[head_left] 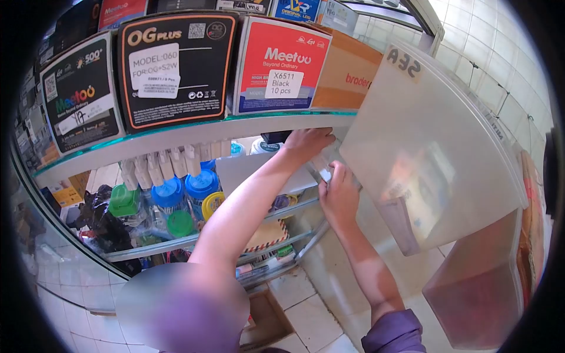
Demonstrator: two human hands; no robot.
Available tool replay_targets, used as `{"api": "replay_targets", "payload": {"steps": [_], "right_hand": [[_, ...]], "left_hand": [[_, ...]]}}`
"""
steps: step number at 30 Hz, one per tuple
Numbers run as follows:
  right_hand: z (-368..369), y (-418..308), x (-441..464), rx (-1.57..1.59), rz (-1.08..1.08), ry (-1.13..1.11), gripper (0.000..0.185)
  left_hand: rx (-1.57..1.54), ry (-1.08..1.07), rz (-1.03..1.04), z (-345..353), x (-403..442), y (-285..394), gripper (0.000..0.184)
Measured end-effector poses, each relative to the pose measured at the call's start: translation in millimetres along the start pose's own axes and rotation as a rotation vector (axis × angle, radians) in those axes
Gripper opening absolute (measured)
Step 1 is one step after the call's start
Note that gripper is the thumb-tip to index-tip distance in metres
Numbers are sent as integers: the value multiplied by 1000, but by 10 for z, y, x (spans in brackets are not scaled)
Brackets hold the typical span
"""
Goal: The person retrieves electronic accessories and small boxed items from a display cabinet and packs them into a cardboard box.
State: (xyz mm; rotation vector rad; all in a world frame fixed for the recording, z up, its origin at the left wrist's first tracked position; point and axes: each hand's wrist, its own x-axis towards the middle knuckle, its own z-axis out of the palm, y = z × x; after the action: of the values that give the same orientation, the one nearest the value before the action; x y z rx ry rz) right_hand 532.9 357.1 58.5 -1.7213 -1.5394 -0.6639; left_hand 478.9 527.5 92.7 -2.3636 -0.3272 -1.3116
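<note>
My left hand (307, 145) reaches in under the counter's glass shelf, its fingers curled together. What they grip, if anything, is hidden. A black object (275, 137) lies beside its wrist. Lower and to the right, my right hand (341, 197) is closed in a pinch on a small white piece (326, 175); its kind is too small to tell. Something clear, like plastic, shows between the two hands.
Several boxes, including a black one (176, 106) and a red one (282, 44), line the glass counter top. Below hang white plugs (168, 165), over jars with blue lids (202, 183). A large translucent bin (435, 141) stands close on the right.
</note>
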Motion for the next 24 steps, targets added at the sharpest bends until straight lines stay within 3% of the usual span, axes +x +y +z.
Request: {"api": "replay_targets", "payload": {"steps": [3,10,12,13,14,18,21,24], "right_hand": [[-24,14,-38,19,-96,84,43],[-247,-26,-318,114,41,40,60],[-377,-89,-474,157,121,-11,62],[-441,-122,-566,152,81,54,64],[-529,-173,-686,146,45,116,66],[-1091,-532,-1225,427,96,1,61],[-1451,-745,-1736,473,-26,-137,45],[-1712,-929,-2269,520,-164,-122,40]], "left_hand": [[16,-24,42,-18,15,-4,17],[3,23,-31,-719,91,215,23],[-111,-79,-61,-1047,43,354,38],[-163,7,-53,-1208,-29,442,53],[-153,-47,-114,-1365,-85,542,50],[-196,-98,-203,-2107,-478,1100,45],[-210,-134,-301,-2652,-915,1706,44],[-157,-294,-447,-3171,-1391,2303,47]]}}
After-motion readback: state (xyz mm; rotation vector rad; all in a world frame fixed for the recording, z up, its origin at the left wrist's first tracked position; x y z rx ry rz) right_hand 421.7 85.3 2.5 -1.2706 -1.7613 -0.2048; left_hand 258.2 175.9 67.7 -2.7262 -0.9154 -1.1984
